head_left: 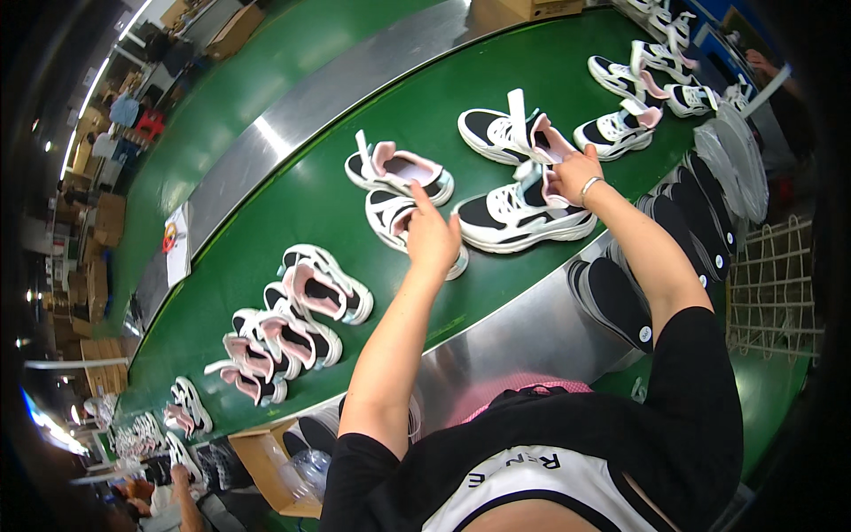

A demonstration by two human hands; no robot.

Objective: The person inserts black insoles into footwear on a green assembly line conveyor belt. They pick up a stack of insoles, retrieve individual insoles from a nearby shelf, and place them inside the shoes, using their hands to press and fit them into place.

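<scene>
My left hand point(433, 238) rests over the heel end of a white and black sneaker point(386, 213), forefinger and thumb spread apart; its other fingers are partly hidden. Just beyond it, a second sneaker point(425, 173) with a pink lining and raised tongue lies alongside. My right hand point(578, 176), with a bracelet at the wrist, is closed on the collar of a nearer sneaker point(523, 222), which sits side-on. Behind that one stands another sneaker point(492, 133), its white tongue sticking up, close to my right fingers.
More sneakers point(292, 319) sit in a row on the green belt point(319, 204) to the left, others point(616, 133) at far right. Black insoles point(612, 306) lie along the near metal ledge point(496, 341). A cardboard box point(257, 470) stands lower left. Another person's arm point(186, 501) shows there.
</scene>
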